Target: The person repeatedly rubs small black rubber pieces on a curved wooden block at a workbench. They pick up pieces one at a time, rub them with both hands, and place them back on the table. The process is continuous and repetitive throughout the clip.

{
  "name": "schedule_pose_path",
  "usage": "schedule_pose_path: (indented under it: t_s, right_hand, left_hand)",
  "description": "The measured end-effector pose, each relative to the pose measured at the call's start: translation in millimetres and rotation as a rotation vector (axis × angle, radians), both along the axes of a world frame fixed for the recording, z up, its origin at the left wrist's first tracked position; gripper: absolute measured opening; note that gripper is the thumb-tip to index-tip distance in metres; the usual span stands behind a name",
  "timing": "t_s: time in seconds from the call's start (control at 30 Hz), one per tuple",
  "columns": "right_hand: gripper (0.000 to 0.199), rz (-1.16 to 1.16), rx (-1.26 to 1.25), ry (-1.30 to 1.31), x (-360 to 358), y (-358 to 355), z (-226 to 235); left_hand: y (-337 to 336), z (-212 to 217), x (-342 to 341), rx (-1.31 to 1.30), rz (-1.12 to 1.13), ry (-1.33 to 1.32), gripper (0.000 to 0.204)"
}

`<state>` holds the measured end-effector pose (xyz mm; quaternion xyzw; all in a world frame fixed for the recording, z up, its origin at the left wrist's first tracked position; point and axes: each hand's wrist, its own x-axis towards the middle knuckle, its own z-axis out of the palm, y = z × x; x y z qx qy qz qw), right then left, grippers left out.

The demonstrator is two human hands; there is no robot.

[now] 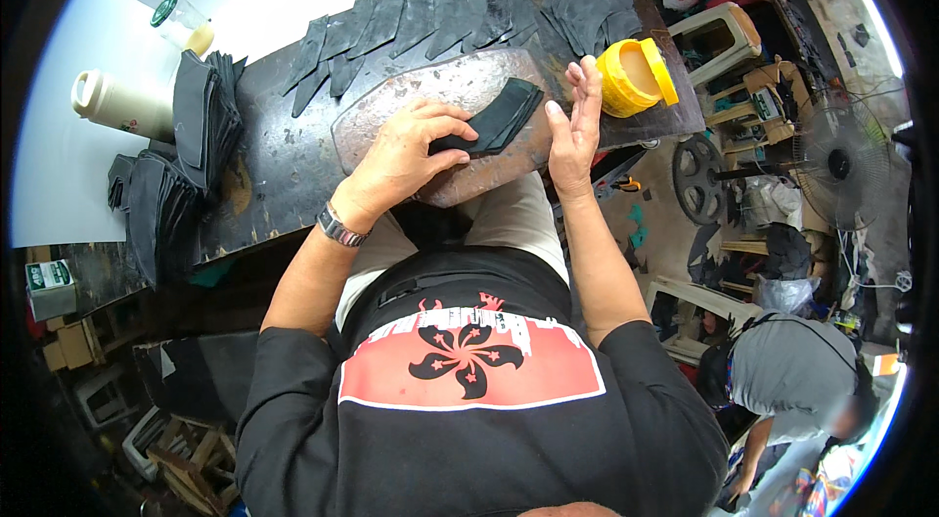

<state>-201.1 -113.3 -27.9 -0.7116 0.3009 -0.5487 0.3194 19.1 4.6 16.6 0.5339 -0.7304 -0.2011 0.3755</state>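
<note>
Cluttered workshop tabletop [284, 165] at frame centre: left hand [406, 155] fingers pinching a black leather piece [499, 116] on a metal slab [411, 91], right hand [575, 121] fingers straight, pressed together.

hands [401, 160]: 2 | yellow tub [636, 77]: 1 | bottles [117, 104]: 2 | fan [839, 163]: 1

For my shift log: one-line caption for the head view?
Left hand presses black pieces on a metal slab; right hand open beside them.
</note>
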Motion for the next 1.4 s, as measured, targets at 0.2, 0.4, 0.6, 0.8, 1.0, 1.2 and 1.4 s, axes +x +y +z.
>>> schedule_pose_path:
  t_s: [0.2,0.4,0.6,0.8,1.0,1.2,1.4]
  right_hand:
    - [0.08,0.17,0.193,-0.058,-2.2,-1.8,2.3]
    - [0.054,0.137,0.13,0.048,-7.1,-5.2,5.9]
    - [0.038,0.029,-0.117,0.438,-21.0,-6.6,13.7]
    - [0.049,-0.127,-0.257,0.953,-18.4,5.3,13.2]
    - [0.048,-0.056,-0.168,0.806,-25.9,15.4,25.0]
    - [0.044,-0.126,-0.04,0.272,-46.8,18.9,51.9]
    - [0.053,-0.491,0.172,0.875,-76.0,-15.6,87.8]
  left_hand:
    - [-3.5,-4.4,-5.2,-0.018,0.005,0.04,0.027]
    - [-10.0,-12.5,-18.7,-0.074,0.051,0.028,0.026]
    - [-5.0,-15.1,-19.3,-0.129,0.062,0.02,0.027]
    - [-3.1,-19.2,-23.9,-0.167,0.103,-0.018,0.028]
    - [-0.5,-18.4,-30.1,-0.158,0.143,0.011,0.024]
    - [1.1,-16.3,-28.5,-0.154,0.143,0.01,0.025]
    - [2.6,-15.8,-28.6,-0.172,0.15,-0.011,0.024]
